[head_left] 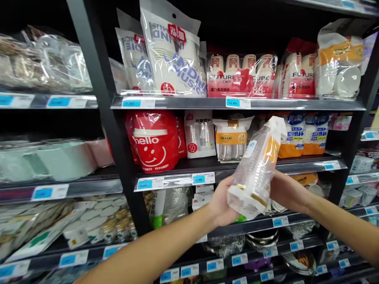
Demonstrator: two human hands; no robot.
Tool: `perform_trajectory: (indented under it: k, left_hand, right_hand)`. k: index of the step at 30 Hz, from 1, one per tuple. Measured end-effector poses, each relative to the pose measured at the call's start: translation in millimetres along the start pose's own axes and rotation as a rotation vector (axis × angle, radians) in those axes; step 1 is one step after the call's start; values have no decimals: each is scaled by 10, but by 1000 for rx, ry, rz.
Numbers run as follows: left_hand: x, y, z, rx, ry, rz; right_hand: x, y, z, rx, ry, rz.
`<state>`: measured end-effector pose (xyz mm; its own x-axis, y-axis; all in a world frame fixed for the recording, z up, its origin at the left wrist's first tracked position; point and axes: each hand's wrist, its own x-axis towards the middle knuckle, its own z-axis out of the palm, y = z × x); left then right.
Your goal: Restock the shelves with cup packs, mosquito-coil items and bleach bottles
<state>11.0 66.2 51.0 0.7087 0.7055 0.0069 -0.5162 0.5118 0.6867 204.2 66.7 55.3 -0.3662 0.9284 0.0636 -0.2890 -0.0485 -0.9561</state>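
Held item: a plastic-wrapped stack of transparent cups (254, 169), with an orange-and-white label and a white card end
Position: in the air in front of the shelving, between both hands, tilted with its upper end leaning toward the right
Left hand: the left hand (220, 203) has a closed grip around the lower end of the stack
Right hand: the right hand (288, 192) presses against the stack's far side; its fingers seem hidden behind the wrapping, so I cannot tell whether that grip is closed
Just behind: a similar pack of transparent cups (232, 138) with an orange label stands on the shelf, beside a white-labelled pack of cups (199, 134)
Same shelf: a red "hello" pack (152, 142) stands to the left, and blue-and-orange paper cup packs (304, 134) stand to the right
Shelf above: white packs with blue lettering (170, 51) stand beside red-and-white "Future Cup" packs (241, 77)
Shelf edges: blue-and-white price tags, including one reading 10.80 (203, 178), line the fronts
Frame: black metal shelving upright (118, 130) separates this bay from pale green packaged goods (50, 161) on the left
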Motion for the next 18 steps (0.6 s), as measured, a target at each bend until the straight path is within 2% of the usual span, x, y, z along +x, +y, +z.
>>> perform_trajectory:
  k: [2,5,9,12,15,18]
  left_hand:
    - [59,-108,-14,-78,-94,-59]
    - [144,-174,-60,-76,-161,-100]
    - [172,-41,-187,125,-79,-51]
    - [141,252,-301,304,72,117]
    - [129,632,-366,513,206,390]
    - [167,929,-366,767,241,670]
  right_hand:
    - [-35,32,16,-4,-9,-3]
    - [-78,-15,66,-33,91,-69]
    - [-54,-189,141,-138,207,-170]
    - [26,-353,160,-267,263,-312]
    - [172,-513,133,-442,386,-523]
    - [387,-615,87,-621,452,-718]
